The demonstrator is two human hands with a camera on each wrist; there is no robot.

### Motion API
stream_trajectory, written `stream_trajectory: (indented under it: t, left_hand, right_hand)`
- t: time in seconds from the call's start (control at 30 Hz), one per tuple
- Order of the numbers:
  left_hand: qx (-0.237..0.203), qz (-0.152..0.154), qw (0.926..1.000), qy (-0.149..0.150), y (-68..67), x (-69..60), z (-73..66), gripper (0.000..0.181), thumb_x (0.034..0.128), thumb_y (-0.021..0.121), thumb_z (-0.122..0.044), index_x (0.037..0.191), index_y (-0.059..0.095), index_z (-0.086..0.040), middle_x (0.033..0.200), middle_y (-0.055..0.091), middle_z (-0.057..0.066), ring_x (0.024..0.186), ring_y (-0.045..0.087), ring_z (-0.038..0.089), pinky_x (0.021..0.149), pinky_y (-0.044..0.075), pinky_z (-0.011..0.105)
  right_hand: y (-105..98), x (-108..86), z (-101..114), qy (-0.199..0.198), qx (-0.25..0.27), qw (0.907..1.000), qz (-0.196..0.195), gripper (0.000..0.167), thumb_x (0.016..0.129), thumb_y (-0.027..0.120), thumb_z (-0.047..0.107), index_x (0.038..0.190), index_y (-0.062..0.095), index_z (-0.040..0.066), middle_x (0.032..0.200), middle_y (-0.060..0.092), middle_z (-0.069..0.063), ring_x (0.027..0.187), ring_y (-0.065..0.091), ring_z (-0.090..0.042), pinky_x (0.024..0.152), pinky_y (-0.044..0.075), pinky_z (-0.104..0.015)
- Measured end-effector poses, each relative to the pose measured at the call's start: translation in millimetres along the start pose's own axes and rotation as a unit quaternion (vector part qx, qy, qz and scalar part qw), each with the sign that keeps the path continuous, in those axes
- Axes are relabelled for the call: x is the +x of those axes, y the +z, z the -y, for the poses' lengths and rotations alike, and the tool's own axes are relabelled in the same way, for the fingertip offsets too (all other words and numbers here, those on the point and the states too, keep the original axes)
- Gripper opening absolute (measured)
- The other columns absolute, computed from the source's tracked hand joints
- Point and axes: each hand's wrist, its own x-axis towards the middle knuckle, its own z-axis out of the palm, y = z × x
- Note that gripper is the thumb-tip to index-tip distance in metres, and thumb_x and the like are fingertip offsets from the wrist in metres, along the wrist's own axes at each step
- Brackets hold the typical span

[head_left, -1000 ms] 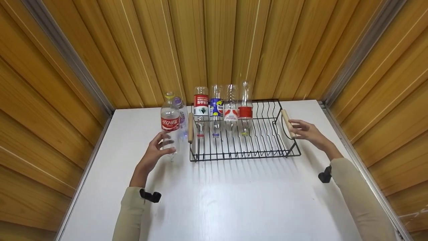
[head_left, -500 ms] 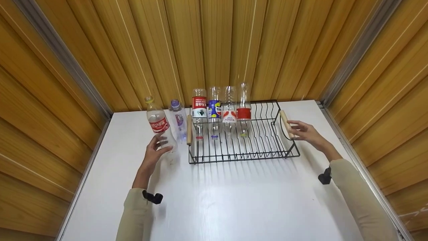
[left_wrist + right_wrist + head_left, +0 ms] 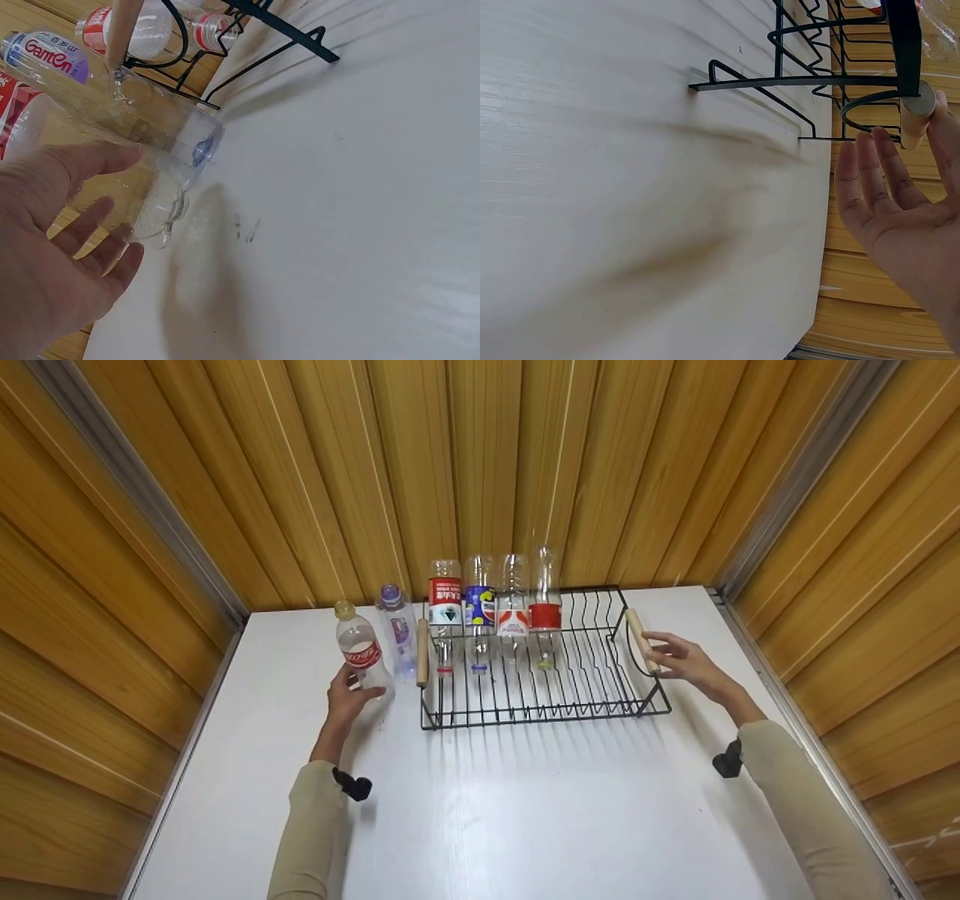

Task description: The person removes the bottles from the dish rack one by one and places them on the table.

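My left hand (image 3: pixel 349 697) holds a clear cola bottle (image 3: pixel 363 654) with a red label and yellow cap by its lower part. The bottle stands nearly upright, leaning slightly left; in the left wrist view, thumb and fingers lie around its lower end. Beside it a clear bottle (image 3: pixel 400 631) with a purple cap and a Ganten label (image 3: pixel 56 54) stands left of the black wire rack (image 3: pixel 540 718). My right hand (image 3: pixel 691 666) is at the rack's right wooden handle (image 3: pixel 640 641). Its fingers (image 3: pixel 870 169) look fairly straight, with the handle between them and the thumb.
Several bottles stand cap-down in the rack's left part, among them a red-and-white labelled one (image 3: pixel 445 600), a blue-labelled one (image 3: pixel 480 606) and a red-labelled one (image 3: pixel 545 616). A left wooden handle (image 3: pixel 423 652) rises near the purple-capped bottle. Wood-patterned walls (image 3: pixel 487 472) enclose the white table (image 3: pixel 525 825).
My left hand has brought the cola bottle left, away from in front of the purple-capped bottle, then lower. The right hand stays at the handle. The view has shifted slightly.
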Motion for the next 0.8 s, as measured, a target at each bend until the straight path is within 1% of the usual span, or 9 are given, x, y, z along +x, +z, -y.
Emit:
stream_trajectory:
  t: [0.13, 0.23, 0.3, 0.43, 0.53, 0.6, 0.67, 0.73, 0.8]
  left_hand:
    - [0.01, -0.017, 0.9998, -0.001, 1.6, 7.7, 4.9, 0.08, 0.0805, 0.076, 0.007, 0.152, 0.041, -0.004, 0.154, 0.046, 0.022, 0.142, 0.043, 0.041, 0.119, 0.039, 0.052]
    - [0.011, -0.027, 0.9996, -0.003, 2.7, 11.6, 6.9, 0.08, 0.0813, 0.076, 0.007, 0.152, 0.04, -0.003, 0.153, 0.046, 0.023, 0.143, 0.043, 0.042, 0.118, 0.039, 0.053]
    - [0.015, -0.034, 0.9993, 0.002, 4.3, 14.6, 6.7, 0.08, 0.0819, 0.077, 0.007, 0.153, 0.04, -0.004, 0.154, 0.046, 0.023, 0.143, 0.043, 0.041, 0.118, 0.039, 0.053]
    - [0.044, -0.046, 0.9974, 0.035, 9.7, 21.7, 4.9, 0.077, 0.0819, 0.076, 0.009, 0.15, 0.041, 0.001, 0.152, 0.047, 0.026, 0.141, 0.045, 0.044, 0.119, 0.038, 0.053]
    - [0.061, -0.059, 0.9946, 0.06, 13.1, 26.5, 5.3, 0.073, 0.0815, 0.076, 0.009, 0.147, 0.042, 0.005, 0.149, 0.048, 0.029, 0.137, 0.048, 0.047, 0.117, 0.04, 0.054]
    - [0.067, -0.065, 0.9936, 0.063, 14.3, 28.6, 6.8, 0.073, 0.0814, 0.076, 0.009, 0.146, 0.043, 0.005, 0.149, 0.049, 0.029, 0.136, 0.049, 0.047, 0.116, 0.041, 0.054]
    - [0.07, -0.067, 0.9936, 0.058, 14.7, 30.8, 8.1, 0.073, 0.0819, 0.077, 0.008, 0.146, 0.042, 0.004, 0.15, 0.048, 0.028, 0.136, 0.049, 0.046, 0.116, 0.041, 0.054]
    - [0.068, -0.064, 0.9942, 0.052, 15.1, 33.1, 8.2, 0.074, 0.0821, 0.076, 0.007, 0.147, 0.041, 0.003, 0.151, 0.047, 0.028, 0.137, 0.048, 0.047, 0.117, 0.04, 0.055]
    - [0.068, -0.058, 0.9949, 0.048, 15.5, 35.7, 7.4, 0.074, 0.0829, 0.076, 0.007, 0.148, 0.041, 0.003, 0.153, 0.046, 0.028, 0.138, 0.047, 0.047, 0.117, 0.039, 0.055]
  right_hand:
    - [0, 0.3, 3, 0.001, -0.001, 1.0, 0.004, 0.057, 0.106, 0.058, 0.023, 0.156, 0.038, 0.004, 0.124, 0.059, 0.0, 0.106, 0.064, -0.002, 0.087, 0.058, -0.025]
    - [0, 1.5, 6, 0.0, -0.012, 0.9999, 0.009, 0.057, 0.106, 0.056, 0.025, 0.157, 0.036, 0.005, 0.128, 0.058, -0.004, 0.108, 0.062, -0.001, 0.09, 0.058, -0.028]
    - [0, 1.7, 7, 0.002, -0.02, 0.9998, 0.009, 0.058, 0.107, 0.056, 0.026, 0.157, 0.036, 0.006, 0.131, 0.058, -0.009, 0.109, 0.06, -0.001, 0.091, 0.058, -0.032]
    - [0, 0.5, 7, 0.007, -0.021, 0.9997, 0.008, 0.057, 0.107, 0.054, 0.025, 0.158, 0.034, 0.007, 0.137, 0.055, -0.019, 0.109, 0.059, -0.002, 0.095, 0.058, -0.042]
    - [0, -0.6, 5, 0.004, -0.019, 0.9998, 0.006, 0.057, 0.107, 0.053, 0.025, 0.158, 0.034, 0.006, 0.139, 0.054, -0.022, 0.109, 0.06, -0.002, 0.096, 0.057, -0.048]
    - [1, -1.3, 3, 0.005, -0.016, 0.9998, 0.006, 0.057, 0.107, 0.054, 0.026, 0.158, 0.035, 0.007, 0.137, 0.056, -0.017, 0.109, 0.06, -0.002, 0.096, 0.057, -0.048]
    - [1, -1.8, 1, 0.006, -0.014, 0.9999, 0.005, 0.057, 0.107, 0.055, 0.026, 0.157, 0.035, 0.008, 0.133, 0.059, -0.01, 0.11, 0.06, -0.002, 0.095, 0.057, -0.046]
    - [1, -2.3, -1, 0.007, -0.014, 0.9999, 0.005, 0.058, 0.107, 0.056, 0.026, 0.157, 0.036, 0.008, 0.128, 0.061, -0.004, 0.11, 0.061, -0.002, 0.095, 0.058, -0.044]
    - [0, -2.5, -1, 0.006, -0.012, 0.9999, 0.004, 0.057, 0.107, 0.056, 0.025, 0.157, 0.036, 0.007, 0.126, 0.061, -0.002, 0.109, 0.061, -0.002, 0.094, 0.058, -0.045]
